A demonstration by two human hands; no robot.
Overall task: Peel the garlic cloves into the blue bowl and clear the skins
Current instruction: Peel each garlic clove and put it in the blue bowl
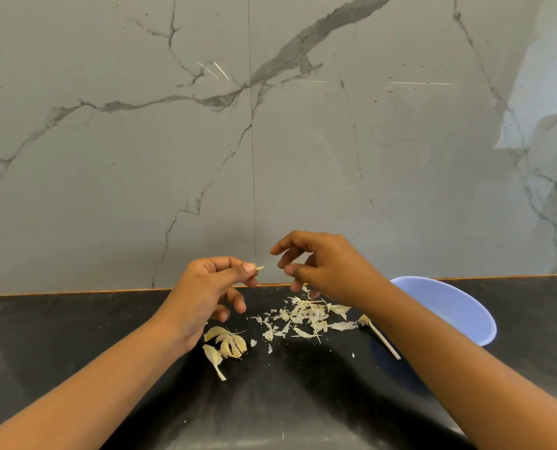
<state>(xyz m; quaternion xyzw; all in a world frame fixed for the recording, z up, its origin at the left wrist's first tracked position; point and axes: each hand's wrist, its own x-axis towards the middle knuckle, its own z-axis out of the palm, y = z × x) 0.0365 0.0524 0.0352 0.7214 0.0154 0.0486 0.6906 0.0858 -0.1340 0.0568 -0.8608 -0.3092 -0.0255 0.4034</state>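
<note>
My left hand (205, 287) is raised above the dark counter and pinches a small garlic clove (260, 268) between thumb and forefinger; only its tip shows. My right hand (319, 264) hovers just to the right of it with fingers loosely curled, holding nothing that I can see. Below the left hand lies a cluster of unpeeled garlic cloves (226, 344). A scatter of pale garlic skins (306, 316) covers the counter under the right hand. The blue bowl (458, 306) stands to the right, partly hidden behind my right forearm.
A thin dry garlic stalk (384, 339) lies by the bowl. The black counter (75, 336) ends at a grey marble wall (140, 157) close behind the hands.
</note>
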